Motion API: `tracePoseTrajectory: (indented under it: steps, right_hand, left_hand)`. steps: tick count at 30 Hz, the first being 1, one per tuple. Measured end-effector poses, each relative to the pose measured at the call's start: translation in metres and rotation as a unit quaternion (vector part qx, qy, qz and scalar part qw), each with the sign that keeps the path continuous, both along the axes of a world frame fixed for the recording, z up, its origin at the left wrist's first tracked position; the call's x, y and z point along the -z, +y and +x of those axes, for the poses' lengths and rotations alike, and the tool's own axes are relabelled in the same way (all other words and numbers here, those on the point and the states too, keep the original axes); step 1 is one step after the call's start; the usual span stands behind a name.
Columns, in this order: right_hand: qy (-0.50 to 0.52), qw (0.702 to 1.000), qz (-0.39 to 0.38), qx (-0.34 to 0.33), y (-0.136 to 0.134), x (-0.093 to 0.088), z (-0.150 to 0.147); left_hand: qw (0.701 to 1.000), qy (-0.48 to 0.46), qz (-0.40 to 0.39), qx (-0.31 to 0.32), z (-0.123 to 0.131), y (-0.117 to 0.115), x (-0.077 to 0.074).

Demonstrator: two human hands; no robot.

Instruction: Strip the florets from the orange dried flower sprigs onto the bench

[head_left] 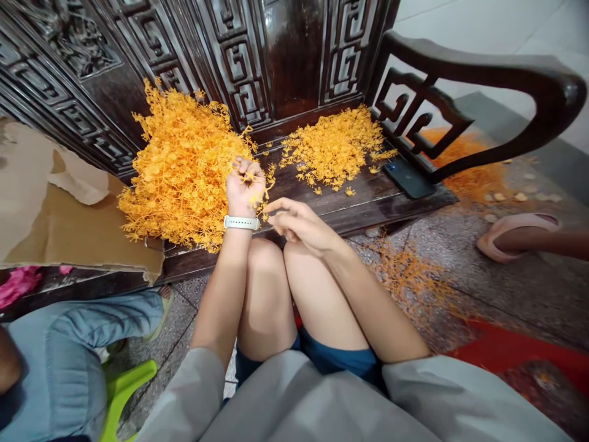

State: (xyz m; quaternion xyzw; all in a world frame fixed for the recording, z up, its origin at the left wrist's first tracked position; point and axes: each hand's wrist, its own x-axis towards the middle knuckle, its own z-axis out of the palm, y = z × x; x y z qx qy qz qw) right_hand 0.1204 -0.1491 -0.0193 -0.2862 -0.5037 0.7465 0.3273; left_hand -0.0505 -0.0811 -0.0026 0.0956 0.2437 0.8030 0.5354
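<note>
My left hand (246, 181), with a pale watch strap (242, 222) at its wrist, is closed around a spiky orange plastic sprig (257, 197). Parts of the sprig stick out between the fingers and hang to the right. My right hand (301, 226) is just right of it, fingertips together at a small orange plastic piece (265, 217). Whether that piece is joined to the sprig I cannot tell. Behind my left hand rises a large heap of tangled orange sprigs (184, 159). A lower pile of small orange pieces (335, 144) lies to the right on the dark wooden bench (340, 212).
A dark phone (408, 177) lies by the carved armrest (488, 55). Cardboard (92, 236) covers the bench's left part. Orange scraps (409, 270) litter the floor. Another person's jeans-clad leg (78, 350), a green stool (122, 393) and a pink slipper (510, 236) are nearby.
</note>
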Motion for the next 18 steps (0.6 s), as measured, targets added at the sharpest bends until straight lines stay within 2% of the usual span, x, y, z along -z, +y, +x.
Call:
tracePoseTrajectory:
  steps: [3,6,10,13,14,15,16,17,18]
  right_hand:
    - [-0.001,0.998,0.055,-0.012,-0.001,-0.002,-0.005]
    - [-0.001,0.998,0.063,-0.001,0.002,-0.001,-0.009]
    - [-0.008,0.996,0.085,-0.018,0.01,0.006,-0.01]
    - [0.021,0.996,0.085,0.013,0.012,0.011,-0.01]
    - [0.046,0.995,0.087,-0.01,0.008,0.01,-0.011]
    - [0.076,0.989,0.095,-0.086,0.0,0.008,-0.014]
    - [0.108,0.964,0.107,-0.216,-0.012,0.005,-0.019]
    - [0.136,0.902,0.122,-0.392,-0.026,0.0,-0.024]
    - [0.153,0.792,0.136,-0.575,-0.041,-0.005,-0.03]
  left_hand:
    - [0.999,0.034,-0.005,-0.001,0.001,-0.001,-0.003]
    - [0.999,0.048,-0.009,-0.006,0.002,-0.002,-0.003]
    - [0.998,0.058,-0.019,0.012,0.01,-0.005,-0.009]
    - [0.996,0.074,-0.035,0.029,0.016,-0.005,-0.012]
    - [0.997,0.064,-0.038,0.026,0.015,-0.003,-0.012]
    - [0.998,0.044,-0.04,0.018,0.014,-0.001,-0.009]
    - [0.999,0.018,-0.042,0.008,0.011,0.001,-0.006]
    - [0.999,-0.013,-0.045,-0.002,0.008,0.004,-0.001]
    - [0.998,-0.043,-0.049,-0.008,0.005,0.006,0.003]
